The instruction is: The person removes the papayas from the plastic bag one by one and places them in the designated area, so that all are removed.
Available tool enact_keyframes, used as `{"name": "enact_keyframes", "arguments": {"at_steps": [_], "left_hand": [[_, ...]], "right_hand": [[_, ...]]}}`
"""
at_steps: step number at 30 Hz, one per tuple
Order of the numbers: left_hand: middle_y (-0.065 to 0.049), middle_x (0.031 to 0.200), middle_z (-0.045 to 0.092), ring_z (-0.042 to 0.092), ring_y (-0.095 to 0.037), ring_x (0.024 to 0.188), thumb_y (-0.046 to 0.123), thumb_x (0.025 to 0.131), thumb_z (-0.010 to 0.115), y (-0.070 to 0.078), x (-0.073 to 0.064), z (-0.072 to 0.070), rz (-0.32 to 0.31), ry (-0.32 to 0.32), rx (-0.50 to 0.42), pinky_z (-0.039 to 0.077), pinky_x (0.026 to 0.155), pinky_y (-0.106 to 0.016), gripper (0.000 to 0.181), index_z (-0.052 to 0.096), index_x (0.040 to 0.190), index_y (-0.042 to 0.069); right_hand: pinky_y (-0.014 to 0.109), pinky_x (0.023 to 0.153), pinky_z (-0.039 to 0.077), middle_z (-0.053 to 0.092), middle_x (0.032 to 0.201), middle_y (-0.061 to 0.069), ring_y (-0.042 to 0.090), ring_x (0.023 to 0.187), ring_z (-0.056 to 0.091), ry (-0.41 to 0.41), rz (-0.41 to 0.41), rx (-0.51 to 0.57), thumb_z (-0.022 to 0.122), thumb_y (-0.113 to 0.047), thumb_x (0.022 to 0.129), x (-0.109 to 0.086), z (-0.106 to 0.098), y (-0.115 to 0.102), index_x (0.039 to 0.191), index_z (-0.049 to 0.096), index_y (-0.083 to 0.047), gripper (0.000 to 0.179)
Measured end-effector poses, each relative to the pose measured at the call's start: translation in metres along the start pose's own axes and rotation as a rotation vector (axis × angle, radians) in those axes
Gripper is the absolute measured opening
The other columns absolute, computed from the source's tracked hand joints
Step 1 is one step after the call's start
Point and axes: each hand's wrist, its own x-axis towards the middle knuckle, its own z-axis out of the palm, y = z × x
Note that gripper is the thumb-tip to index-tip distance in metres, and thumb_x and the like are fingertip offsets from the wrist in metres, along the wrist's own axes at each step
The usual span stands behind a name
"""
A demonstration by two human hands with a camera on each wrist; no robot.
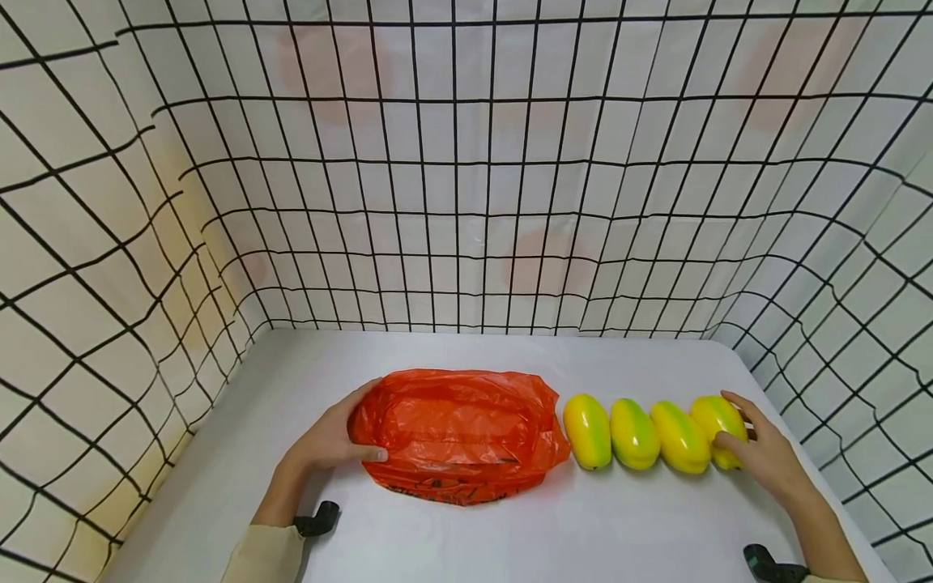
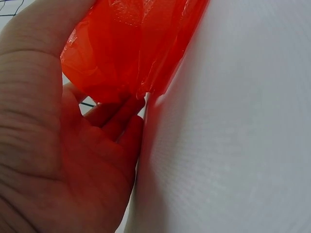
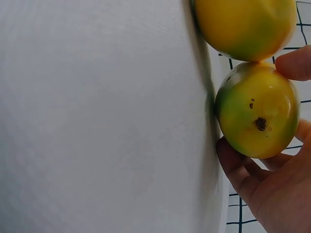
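Observation:
A red plastic bag (image 1: 459, 429) lies spread on the table, its top side crinkled and dark print along the near edge. My left hand (image 1: 338, 433) holds the bag's left end, thumb on the near side and fingers round the far side. In the left wrist view, the fingers (image 2: 127, 127) pass partly behind the red plastic. To the bag's right stand several glossy yellow-green mangoes in a row. My right hand (image 1: 765, 453) grips the rightmost mango (image 1: 717, 421) between thumb and fingers. The right wrist view shows that mango's end (image 3: 260, 114) with a dark stem mark, touching its neighbour (image 3: 245, 26).
The leftmost mango (image 1: 586, 433) stands close to the bag's right edge. A white table (image 1: 583, 534) lies beneath everything. Black wire grid (image 1: 474, 186) over white sheeting walls the back and both sides. Black devices (image 1: 318, 519) are worn on the wrists.

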Motion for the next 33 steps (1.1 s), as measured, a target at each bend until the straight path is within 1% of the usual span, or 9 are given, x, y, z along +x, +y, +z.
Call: {"name": "enact_keyframes", "arguments": {"at_steps": [7, 13, 15, 18, 20, 22, 26, 28, 33], "left_hand": [[0.004, 0.149, 0.041, 0.045, -0.028, 0.131, 0.046, 0.059, 0.089, 0.0011, -0.0001, -0.0014, -0.014, -0.013, -0.023, 0.055, 0.092, -0.045, 0.112, 0.027, 0.151, 0.036], [0.005, 0.148, 0.042, 0.044, -0.027, 0.132, 0.050, 0.057, 0.089, -0.0001, -0.0002, -0.0024, -0.021, -0.009, 0.003, 0.053, 0.095, -0.048, 0.113, 0.026, 0.151, 0.039], [0.005, 0.149, 0.042, 0.044, -0.027, 0.132, 0.051, 0.057, 0.088, -0.0004, -0.0001, -0.0023, -0.021, -0.011, 0.004, 0.053, 0.095, -0.048, 0.113, 0.026, 0.151, 0.039], [0.005, 0.148, 0.042, 0.044, -0.027, 0.132, 0.051, 0.057, 0.088, -0.0004, 0.0003, -0.0019, -0.021, -0.011, 0.003, 0.053, 0.095, -0.047, 0.113, 0.026, 0.151, 0.038], [0.005, 0.148, 0.042, 0.044, -0.027, 0.132, 0.051, 0.057, 0.088, 0.0000, 0.0004, -0.0017, -0.022, -0.010, 0.008, 0.053, 0.095, -0.048, 0.113, 0.026, 0.151, 0.038], [0.005, 0.149, 0.041, 0.044, -0.027, 0.133, 0.052, 0.057, 0.088, 0.0003, 0.0002, -0.0014, -0.029, -0.009, 0.013, 0.053, 0.095, -0.048, 0.113, 0.026, 0.151, 0.039], [0.005, 0.149, 0.041, 0.044, -0.027, 0.133, 0.051, 0.057, 0.088, 0.0009, -0.0002, -0.0013, -0.037, -0.013, 0.008, 0.053, 0.095, -0.048, 0.114, 0.025, 0.151, 0.039], [0.004, 0.149, 0.041, 0.044, -0.027, 0.133, 0.050, 0.058, 0.088, 0.0011, 0.0000, -0.0015, -0.028, -0.015, 0.002, 0.052, 0.096, -0.048, 0.113, 0.025, 0.151, 0.038], [0.005, 0.149, 0.042, 0.044, -0.027, 0.132, 0.050, 0.059, 0.088, 0.0007, -0.0003, -0.0017, -0.005, -0.007, 0.004, 0.052, 0.096, -0.049, 0.112, 0.026, 0.151, 0.037]], "right_hand": [[0.051, 0.078, 0.048, 0.025, 0.144, 0.037, 0.048, 0.112, 0.043, -0.008, 0.004, -0.003, 0.050, -0.042, 0.096, 0.0002, 0.0002, -0.0006, 0.157, 0.009, -0.013, 0.079], [0.050, 0.080, 0.049, 0.023, 0.146, 0.037, 0.048, 0.115, 0.042, -0.025, -0.010, 0.025, 0.051, -0.041, 0.096, 0.0000, 0.0008, -0.0007, 0.157, 0.008, -0.013, 0.080], [0.054, 0.082, 0.048, 0.021, 0.147, 0.038, 0.050, 0.117, 0.040, -0.037, -0.005, 0.031, 0.051, -0.042, 0.096, -0.0003, 0.0010, -0.0002, 0.157, 0.006, -0.013, 0.081], [0.065, 0.088, 0.042, 0.016, 0.150, 0.038, 0.053, 0.123, 0.033, -0.053, 0.005, 0.044, 0.049, -0.044, 0.097, -0.0009, 0.0009, 0.0000, 0.157, 0.003, -0.012, 0.082], [0.071, 0.091, 0.036, 0.014, 0.151, 0.038, 0.054, 0.125, 0.030, -0.058, 0.003, 0.050, 0.048, -0.046, 0.097, -0.0012, 0.0009, -0.0003, 0.157, 0.001, -0.011, 0.083], [0.072, 0.091, 0.033, 0.014, 0.151, 0.037, 0.053, 0.125, 0.029, -0.058, -0.004, 0.055, 0.048, -0.046, 0.098, -0.0015, 0.0009, -0.0004, 0.157, 0.001, -0.011, 0.083], [0.070, 0.090, 0.034, 0.016, 0.151, 0.036, 0.050, 0.121, 0.032, -0.055, -0.003, 0.052, 0.047, -0.049, 0.097, -0.0023, 0.0007, -0.0001, 0.156, 0.001, -0.010, 0.085], [0.070, 0.090, 0.033, 0.017, 0.150, 0.036, 0.050, 0.120, 0.033, -0.051, 0.001, 0.047, 0.046, -0.052, 0.097, -0.0023, 0.0005, 0.0001, 0.156, 0.000, -0.009, 0.086], [0.076, 0.093, 0.028, 0.015, 0.151, 0.037, 0.054, 0.126, 0.028, -0.041, 0.003, 0.051, 0.045, -0.059, 0.096, -0.0015, 0.0012, -0.0001, 0.156, 0.000, -0.007, 0.091]]}}
